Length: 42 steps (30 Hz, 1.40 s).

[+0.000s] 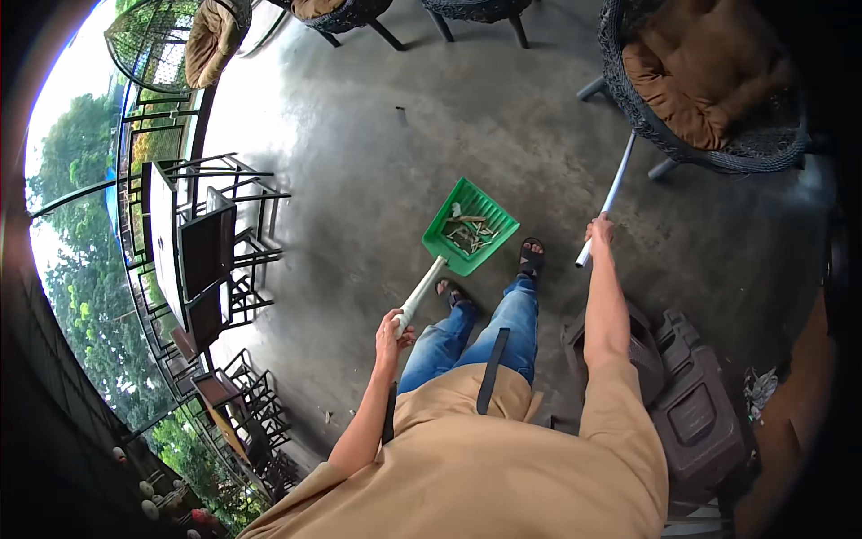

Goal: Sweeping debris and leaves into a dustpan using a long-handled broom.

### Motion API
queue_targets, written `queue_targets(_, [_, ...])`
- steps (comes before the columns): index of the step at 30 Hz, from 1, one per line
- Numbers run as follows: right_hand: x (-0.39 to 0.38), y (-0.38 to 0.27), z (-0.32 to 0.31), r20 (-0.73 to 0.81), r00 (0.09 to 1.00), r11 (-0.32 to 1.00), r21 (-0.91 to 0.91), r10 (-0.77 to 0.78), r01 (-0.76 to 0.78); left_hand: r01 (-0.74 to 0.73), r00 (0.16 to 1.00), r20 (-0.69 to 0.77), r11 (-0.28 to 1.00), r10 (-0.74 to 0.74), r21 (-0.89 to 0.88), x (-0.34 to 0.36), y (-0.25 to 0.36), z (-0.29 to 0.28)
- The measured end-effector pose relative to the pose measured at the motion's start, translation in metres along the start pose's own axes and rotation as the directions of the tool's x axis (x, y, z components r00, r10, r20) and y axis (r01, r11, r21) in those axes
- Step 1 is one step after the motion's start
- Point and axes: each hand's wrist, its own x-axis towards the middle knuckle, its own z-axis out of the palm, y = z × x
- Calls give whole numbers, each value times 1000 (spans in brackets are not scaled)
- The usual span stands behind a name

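My left hand (393, 331) is closed round the pale handle of a green dustpan (501, 225). The pan is held out in front of my feet, and dry leaves and bits of debris (469, 235) lie in it. Whether it touches the floor, I cannot tell. On the right, my right hand (599, 230) grips a pale pole (618, 180) near its near end. The pole slants up and away, and its far end is hidden by a wicker chair (628, 99) with a brown cushion.
Grey concrete floor (359, 207) spreads around me. Dark plastic bins (696, 404) stand close by on my right. A table (166, 242) with dark chairs (211, 251) lines the left, beside a railing. More wicker seats (476, 9) are at the far side.
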Motion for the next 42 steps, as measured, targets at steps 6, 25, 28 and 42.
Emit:
queue_targets(6, [-26, 22, -2, -62, 992, 929, -350, 110, -125, -32, 996, 83, 999, 34, -18, 66, 30, 21])
queue_targets(25, [-305, 114, -2, 46, 983, 944, -289, 178, -157, -172, 955, 290, 921, 67, 351, 211, 151, -21])
queue_targets(28, [-250, 95, 12, 87, 989, 945, -317, 118, -84, -189, 948, 314, 897, 60, 399, 222, 154, -34])
queue_targets(42, [-354, 187, 16, -58, 974, 866, -449, 218, -220, -264, 940, 323, 835, 111, 483, 273, 157, -70])
